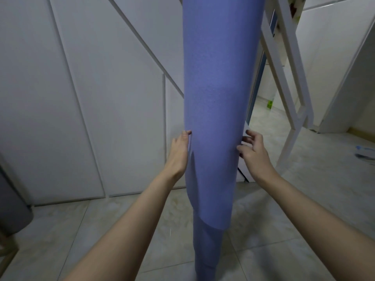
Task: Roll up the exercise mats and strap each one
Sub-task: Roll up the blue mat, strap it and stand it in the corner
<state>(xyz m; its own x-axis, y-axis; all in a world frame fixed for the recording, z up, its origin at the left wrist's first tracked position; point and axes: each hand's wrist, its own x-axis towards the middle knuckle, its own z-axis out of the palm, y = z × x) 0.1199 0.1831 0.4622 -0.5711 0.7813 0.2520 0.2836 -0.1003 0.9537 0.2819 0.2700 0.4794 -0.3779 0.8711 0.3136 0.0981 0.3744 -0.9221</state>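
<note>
- Mat (215, 88): purple, rolled into a tube and stood on end on the floor (263, 230). It is centre of view and leans slightly; its top runs out of frame.
- Roll is uneven. The outer wrap ends in a slanted edge low down, and a narrower inner core sticks out below it to the floor. Judgement: it stands upright so the layers can be squared off and tightened before strapping.
- Left hand (179, 153): open, fingers straight, palm flat against the mat's left side at mid-height, thumb tip on the front face. A shallow crease in the mat sits just beside the palm. Judgement: it presses in to stop the wrap from springing loose.
- Right hand (253, 151): open, fingers spread and loosely bent, at the mat's right side, level with the left hand. Fingertips are at the mat's edge; firm contact cannot be confirmed.
- Judgement: the hands sit opposite each other to brace the tube so it stays up with nothing else propping it.
- No strap in view, so strapping is not yet done. Other mats are not visible.
- Left of and behind the mat: white wall panels (81, 98). Far left of the mat, low: a dark grey object (12, 209), unidentified.
- Right of the mat: a white frame (292, 78) leaning across an opening.
- Risk: the tube may topple or unroll if either hand lets go.
</note>
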